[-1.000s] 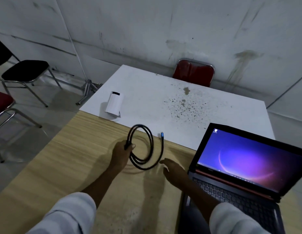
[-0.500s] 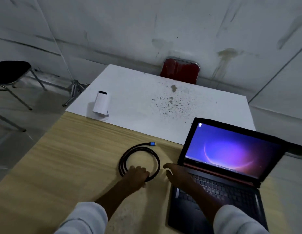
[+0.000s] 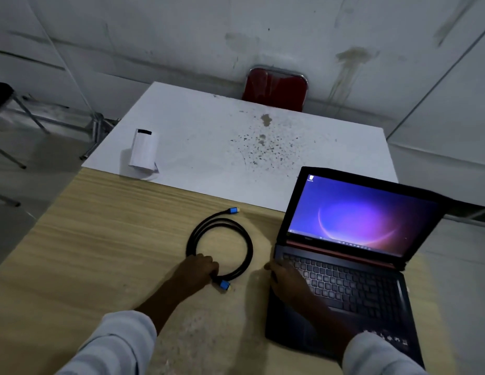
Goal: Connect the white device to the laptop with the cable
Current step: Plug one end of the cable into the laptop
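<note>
left hand (image 3: 200, 269) closed on coiled cable (image 3: 219, 246) on tabletop (image 3: 100, 239) | right hand (image 3: 286, 277) flat, open, on laptop (image 3: 344, 266) edge | white device (image 3: 143, 151) well apart | risk: coil snagging or dragging the device when I uncoiled it

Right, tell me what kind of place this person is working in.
Probably a bare workroom or spare office rather than a home: stained, unfinished grey concrete walls, a red-padded metal-framed chair pushed against a speckled white table, and a light wooden table holding only an open black laptop.
</note>
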Demonstrator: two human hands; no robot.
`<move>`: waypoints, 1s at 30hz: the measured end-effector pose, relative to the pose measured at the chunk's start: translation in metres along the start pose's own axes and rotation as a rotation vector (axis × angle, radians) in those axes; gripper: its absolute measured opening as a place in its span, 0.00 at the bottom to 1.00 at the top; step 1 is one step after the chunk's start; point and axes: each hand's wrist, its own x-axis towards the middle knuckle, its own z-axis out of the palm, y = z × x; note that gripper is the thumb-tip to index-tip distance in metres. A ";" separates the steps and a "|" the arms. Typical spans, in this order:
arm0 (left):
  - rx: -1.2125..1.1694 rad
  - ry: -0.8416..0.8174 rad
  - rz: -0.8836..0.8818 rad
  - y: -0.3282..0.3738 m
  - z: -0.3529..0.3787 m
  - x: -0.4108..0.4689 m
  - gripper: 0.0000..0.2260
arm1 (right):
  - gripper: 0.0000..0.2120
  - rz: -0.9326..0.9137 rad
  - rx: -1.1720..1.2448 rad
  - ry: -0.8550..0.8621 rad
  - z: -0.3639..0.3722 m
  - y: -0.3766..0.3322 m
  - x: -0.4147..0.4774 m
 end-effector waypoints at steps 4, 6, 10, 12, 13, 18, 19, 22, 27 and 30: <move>-0.014 0.135 -0.002 0.015 -0.001 0.007 0.11 | 0.17 0.026 -0.004 0.081 0.004 0.002 0.001; -0.026 0.164 0.036 0.025 0.000 0.016 0.13 | 0.17 0.063 -0.017 0.127 0.003 0.009 0.003; -0.298 0.175 0.106 0.037 0.009 0.030 0.13 | 0.24 0.081 -0.138 0.031 0.004 0.028 0.005; -0.496 0.159 0.116 0.042 0.013 0.034 0.12 | 0.26 0.071 -0.165 0.001 0.006 0.033 0.004; -0.578 0.147 0.120 0.044 0.014 0.036 0.12 | 0.27 0.061 -0.175 0.002 0.007 0.035 0.004; -0.734 0.153 0.117 0.043 0.013 0.043 0.13 | 0.31 0.056 -0.194 -0.007 0.013 0.037 0.002; -0.707 0.178 0.125 0.042 0.014 0.044 0.13 | 0.32 0.052 -0.197 -0.020 0.014 0.038 0.002; -0.606 0.240 0.141 0.041 0.016 0.047 0.12 | 0.33 0.047 -0.179 -0.041 0.014 0.040 0.004; -0.602 0.276 0.187 0.047 0.020 0.055 0.10 | 0.42 0.018 -0.226 -0.116 0.008 0.045 0.009; -0.607 0.260 0.207 0.051 0.021 0.059 0.12 | 0.50 0.023 -0.247 -0.178 0.001 0.046 0.013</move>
